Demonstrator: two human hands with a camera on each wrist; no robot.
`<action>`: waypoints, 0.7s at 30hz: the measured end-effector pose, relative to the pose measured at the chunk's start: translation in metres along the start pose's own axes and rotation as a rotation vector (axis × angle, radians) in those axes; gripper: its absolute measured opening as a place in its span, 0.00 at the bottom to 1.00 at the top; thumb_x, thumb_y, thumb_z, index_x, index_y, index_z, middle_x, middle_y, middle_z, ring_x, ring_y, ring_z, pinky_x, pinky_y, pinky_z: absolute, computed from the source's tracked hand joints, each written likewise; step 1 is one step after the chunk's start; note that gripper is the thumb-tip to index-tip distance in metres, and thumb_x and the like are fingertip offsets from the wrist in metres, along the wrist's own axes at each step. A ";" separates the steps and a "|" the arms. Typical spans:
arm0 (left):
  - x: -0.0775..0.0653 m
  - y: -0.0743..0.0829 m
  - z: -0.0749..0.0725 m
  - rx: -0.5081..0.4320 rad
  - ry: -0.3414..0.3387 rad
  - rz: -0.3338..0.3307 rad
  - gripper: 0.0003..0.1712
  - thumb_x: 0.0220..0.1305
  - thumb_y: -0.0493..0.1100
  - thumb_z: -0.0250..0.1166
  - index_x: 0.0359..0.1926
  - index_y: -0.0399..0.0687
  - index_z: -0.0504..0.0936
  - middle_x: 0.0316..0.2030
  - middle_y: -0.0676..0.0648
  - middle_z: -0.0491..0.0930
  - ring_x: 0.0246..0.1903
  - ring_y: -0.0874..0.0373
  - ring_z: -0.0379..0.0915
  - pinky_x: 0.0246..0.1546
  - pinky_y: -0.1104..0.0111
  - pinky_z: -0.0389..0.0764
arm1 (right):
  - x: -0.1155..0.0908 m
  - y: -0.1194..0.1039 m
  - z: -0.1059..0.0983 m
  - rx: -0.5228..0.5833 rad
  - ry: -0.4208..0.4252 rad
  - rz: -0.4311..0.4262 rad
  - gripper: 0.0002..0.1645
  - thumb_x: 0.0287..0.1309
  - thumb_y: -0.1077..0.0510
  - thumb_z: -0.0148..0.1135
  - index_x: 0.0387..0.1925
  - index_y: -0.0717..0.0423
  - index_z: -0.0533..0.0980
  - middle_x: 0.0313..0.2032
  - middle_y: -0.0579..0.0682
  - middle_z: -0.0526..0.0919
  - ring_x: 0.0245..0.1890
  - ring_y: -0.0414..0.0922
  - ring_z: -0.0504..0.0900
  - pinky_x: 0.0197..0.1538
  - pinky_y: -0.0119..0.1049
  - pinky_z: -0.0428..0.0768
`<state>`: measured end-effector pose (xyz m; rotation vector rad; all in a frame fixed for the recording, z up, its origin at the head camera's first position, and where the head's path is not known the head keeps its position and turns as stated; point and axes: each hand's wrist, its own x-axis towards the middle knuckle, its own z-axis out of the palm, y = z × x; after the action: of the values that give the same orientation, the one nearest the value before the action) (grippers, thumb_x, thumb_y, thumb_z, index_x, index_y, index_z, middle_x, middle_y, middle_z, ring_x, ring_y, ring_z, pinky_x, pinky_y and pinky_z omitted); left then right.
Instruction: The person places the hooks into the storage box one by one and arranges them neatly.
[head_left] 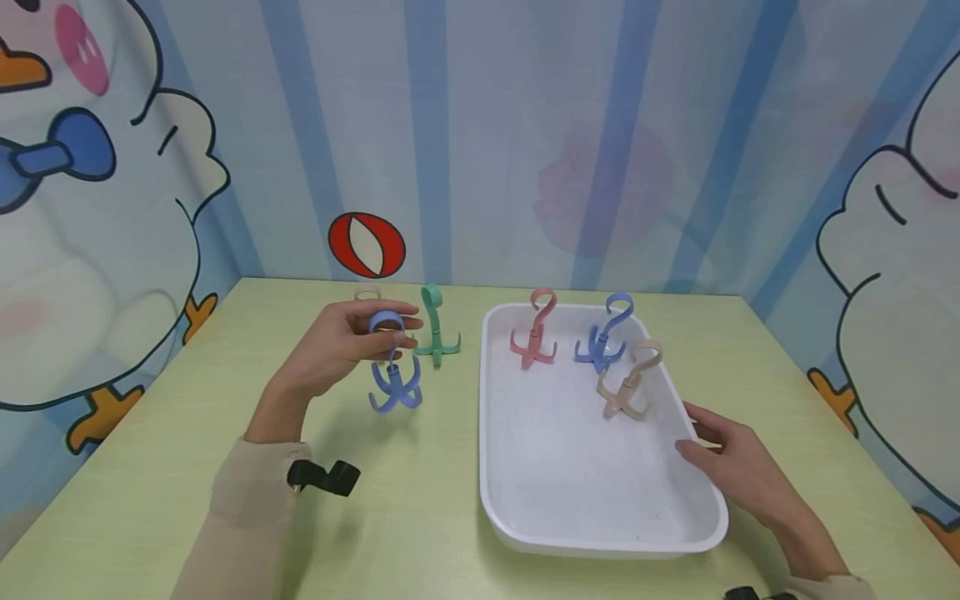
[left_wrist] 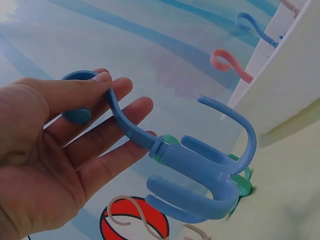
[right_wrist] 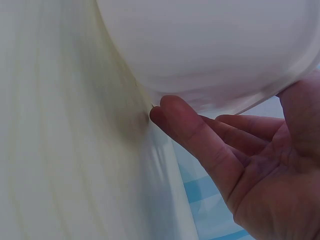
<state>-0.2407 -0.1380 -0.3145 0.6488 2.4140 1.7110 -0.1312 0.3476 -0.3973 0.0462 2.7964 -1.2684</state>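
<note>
My left hand [head_left: 330,346] pinches a blue four-pronged hook [left_wrist: 200,162] by its curved top, thumb against fingers. The prongs hang down over the table, left of a white plastic tray [head_left: 555,483]. At the tray's right side, my right hand [head_left: 738,458] holds the rim, thumb over the edge and fingers along the outer wall. Inside the tray, toward its back and right, lie a pink hook [head_left: 534,343], a second blue hook [head_left: 598,348] and a beige hook [head_left: 622,398]. A green hook [head_left: 435,333] stands on the table just beyond my left fingers.
Another beige hook [head_left: 367,293] is mostly hidden behind my left hand. The pale yellow table [head_left: 405,517] meets a striped blue backdrop [head_left: 510,150] with cartoon figures at its far edge and on both sides.
</note>
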 end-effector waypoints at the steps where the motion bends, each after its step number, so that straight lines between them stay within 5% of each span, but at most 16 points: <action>1: 0.001 0.001 0.001 0.002 -0.001 0.005 0.23 0.74 0.36 0.67 0.67 0.41 0.80 0.61 0.37 0.85 0.47 0.60 0.90 0.49 0.68 0.89 | 0.000 0.000 0.000 -0.002 -0.001 0.000 0.42 0.74 0.57 0.61 0.80 0.66 0.57 0.68 0.75 0.74 0.55 0.61 0.87 0.45 0.41 0.91; 15: 0.010 0.014 0.014 -0.024 -0.030 0.058 0.22 0.74 0.36 0.67 0.66 0.41 0.81 0.59 0.38 0.86 0.46 0.60 0.90 0.51 0.66 0.89 | 0.001 0.000 -0.001 -0.026 0.006 0.013 0.41 0.75 0.56 0.61 0.80 0.67 0.57 0.68 0.75 0.74 0.54 0.60 0.87 0.45 0.42 0.91; 21: 0.011 0.017 0.016 -0.031 -0.032 0.075 0.21 0.74 0.36 0.66 0.65 0.42 0.82 0.58 0.39 0.86 0.50 0.51 0.90 0.52 0.65 0.89 | 0.000 0.001 0.000 -0.030 0.006 0.016 0.41 0.74 0.56 0.61 0.80 0.66 0.58 0.68 0.75 0.73 0.55 0.61 0.87 0.45 0.42 0.91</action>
<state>-0.2406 -0.1148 -0.3025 0.7660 2.3656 1.7482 -0.1314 0.3484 -0.3980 0.0703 2.8133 -1.2247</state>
